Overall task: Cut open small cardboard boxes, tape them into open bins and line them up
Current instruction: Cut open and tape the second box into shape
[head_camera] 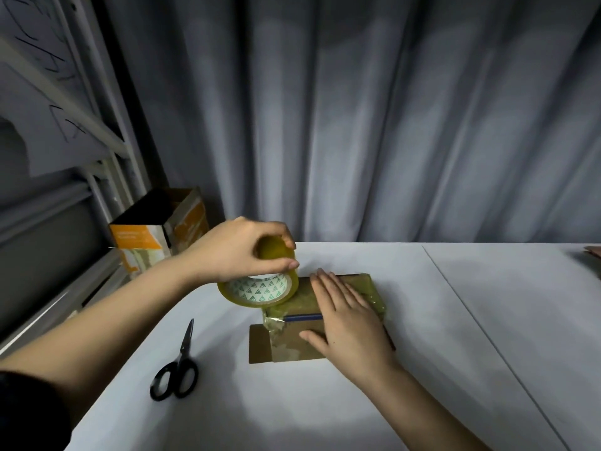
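1. Two hands on the job, taping step: the small cardboard box (320, 315) lies flat on the white tabletop (455, 320), already carrying yellowish tape on its far half and near-left corner.
2. Left hand (240, 247) holds the tape roll (260, 289) at the box's 10 o'clock corner, roll touching or just above the edge; can't tell which. Thumb and fingers (287, 264) are curled round the rim from above, wrist arched, forearm coming in from 8 o'clock.
3. Right hand (346, 315) lies palm-down on the box top, fingers straight and together pointing to 11 o'clock, thumb spread toward 9. It pins the box, grips nothing.
4. Judgement: a strip is being laid or smoothed. Next move needs the roll pulled away under tension while the right hand keeps pressing, then a cut.
5. Scissors (177, 366) lie closed at 8 o'clock of the box, well apart, within left-hand reach.
6. One orange-and-white open bin (156, 229) stands at 10 o'clock past the tabletop's edge; line-up barely started, I'd say.
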